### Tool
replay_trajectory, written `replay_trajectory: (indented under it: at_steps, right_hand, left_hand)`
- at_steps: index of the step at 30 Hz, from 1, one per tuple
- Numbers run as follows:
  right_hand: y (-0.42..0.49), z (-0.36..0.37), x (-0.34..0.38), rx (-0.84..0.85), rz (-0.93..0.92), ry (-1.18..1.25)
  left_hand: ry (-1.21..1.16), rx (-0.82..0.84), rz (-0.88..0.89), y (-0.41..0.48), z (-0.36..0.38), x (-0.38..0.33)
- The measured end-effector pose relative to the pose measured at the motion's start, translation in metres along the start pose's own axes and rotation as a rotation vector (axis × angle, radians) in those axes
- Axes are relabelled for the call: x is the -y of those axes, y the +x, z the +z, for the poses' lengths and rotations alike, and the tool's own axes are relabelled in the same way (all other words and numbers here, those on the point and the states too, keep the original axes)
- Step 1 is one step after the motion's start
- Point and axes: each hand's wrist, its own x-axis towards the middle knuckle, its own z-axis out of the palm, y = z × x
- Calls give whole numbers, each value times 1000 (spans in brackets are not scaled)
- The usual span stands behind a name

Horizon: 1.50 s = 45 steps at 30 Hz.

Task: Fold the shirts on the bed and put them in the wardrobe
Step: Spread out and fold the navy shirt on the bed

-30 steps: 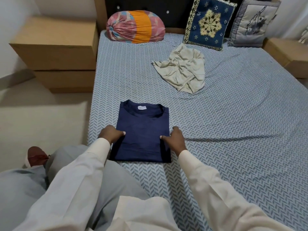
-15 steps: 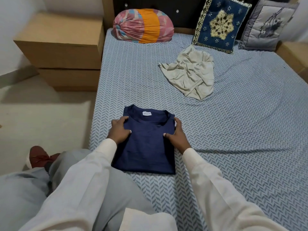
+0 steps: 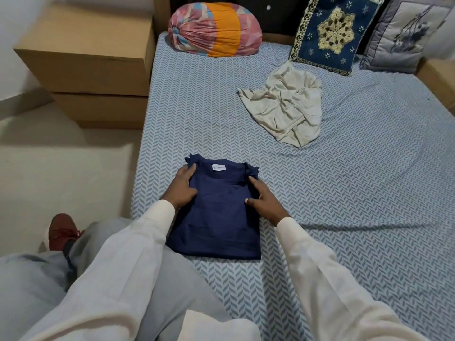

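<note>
My left hand and right hand grip the folded navy shirt by its two sides near the collar. My thumbs lie on top and my fingers curl round the edges, where the cloth bunches up. The shirt lies on the bed right in front of me. A crumpled cream shirt lies farther up, just beside a blue cushion.

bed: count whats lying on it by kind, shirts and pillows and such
shirts: 2 (navy shirt, beige shirt)
square cushions: 2 (blue cushion, grey cushion)
round pillows: 1 (pink and orange pillow)
total: 5
</note>
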Motion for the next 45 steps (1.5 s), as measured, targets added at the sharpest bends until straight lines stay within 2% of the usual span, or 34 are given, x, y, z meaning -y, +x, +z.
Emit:
replay_trajectory:
  at_steps: [3, 12, 20, 27, 38, 45]
  right_hand:
    - [0, 0, 6, -23, -40, -97]
    - [-10, 1, 36, -75, -78, -144]
    - [2, 23, 115, -171, -164, -363]
    - [-10, 70, 236, -246, -176, -376]
    - [-105, 91, 467, -50, -333, -368]
    - [-134, 116, 597, 83, -510, -361]
  left_hand:
    - [38, 6, 81, -8, 1, -3]
    - [-6, -45, 176, -30, -18, -3]
    - [44, -6, 252, -14, -71, 10]
    - [172, -65, 245, -51, -188, -12]
    - [243, -192, 131, -208, -384, -121]
    - [278, -427, 59, -296, -482, -150]
